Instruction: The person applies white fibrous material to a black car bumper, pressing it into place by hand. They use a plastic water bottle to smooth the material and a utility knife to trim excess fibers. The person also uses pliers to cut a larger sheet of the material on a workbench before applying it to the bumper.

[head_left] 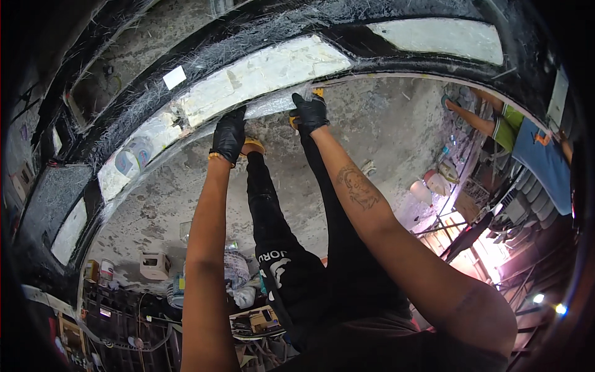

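Note:
Both my hands wear black gloves and reach forward to the near edge of a large curved black panel (365,46), with loose whitish fibres over its surface. A whitish translucent strip (270,105) stretches between them along that edge. My left hand (229,134) is closed at the strip's left end, and my right hand (310,114) pinches its right end. The fingertips are partly hidden under the gloves' backs. Just beyond the strip, a long white inset (266,71) lies in the panel. A white square piece (174,77) rests on the panel farther left.
A clear plastic tub (132,157) stands on the panel's left part. Below is a stained concrete floor (167,214). A white box-shaped container (154,266) and several other containers are at lower left. Another person (505,121), in blue and green, is at right.

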### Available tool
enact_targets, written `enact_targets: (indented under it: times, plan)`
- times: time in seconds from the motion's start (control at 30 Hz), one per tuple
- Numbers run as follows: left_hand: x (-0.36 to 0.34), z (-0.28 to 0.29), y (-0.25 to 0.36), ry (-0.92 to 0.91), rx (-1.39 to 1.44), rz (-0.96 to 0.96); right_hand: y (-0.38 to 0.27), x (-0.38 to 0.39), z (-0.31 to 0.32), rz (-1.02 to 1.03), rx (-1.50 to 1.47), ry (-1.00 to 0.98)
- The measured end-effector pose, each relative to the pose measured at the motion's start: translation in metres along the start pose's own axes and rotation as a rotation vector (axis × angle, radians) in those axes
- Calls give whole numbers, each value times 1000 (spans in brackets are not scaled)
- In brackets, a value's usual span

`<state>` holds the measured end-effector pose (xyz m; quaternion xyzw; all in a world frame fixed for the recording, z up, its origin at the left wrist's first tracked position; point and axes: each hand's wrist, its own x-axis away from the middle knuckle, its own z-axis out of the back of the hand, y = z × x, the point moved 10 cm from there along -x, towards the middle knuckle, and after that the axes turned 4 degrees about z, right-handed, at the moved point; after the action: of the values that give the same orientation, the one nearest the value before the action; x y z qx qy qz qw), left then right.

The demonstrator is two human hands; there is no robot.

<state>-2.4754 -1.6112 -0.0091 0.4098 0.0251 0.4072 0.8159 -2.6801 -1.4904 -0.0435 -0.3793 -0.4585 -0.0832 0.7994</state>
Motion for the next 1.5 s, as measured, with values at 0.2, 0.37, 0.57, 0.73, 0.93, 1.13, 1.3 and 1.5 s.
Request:
enact_targets:
  times: [0.2,0.37,0.57,0.73,0.93,1.13,1.3,1.5]
  plan:
    - [-1,-12,-4,-85,-71,47,-20,-12,-13,66,57,-26]
    - [-1,-12,-5,-52,-31,42,-18,-10,-3,56,145,90]
    - [-2,-14,-6,-38,-8,25,-16,-22,12,152,415,208]
    - [-1,-6,1,9,13,27,-28,-29,10,170,400,185]
    - [13,25,26,146,51,-24,-50,-8,3,244,840,186]
    - [-13,-10,58,-13,-2,-63,-61,-5,1,369,952,238]
    - [-21,-27,51,69,-26,-81,-61,-3,-4,308,987,230]
    - [-25,-29,53,35,-25,-55,-55,-15,0,272,936,241]
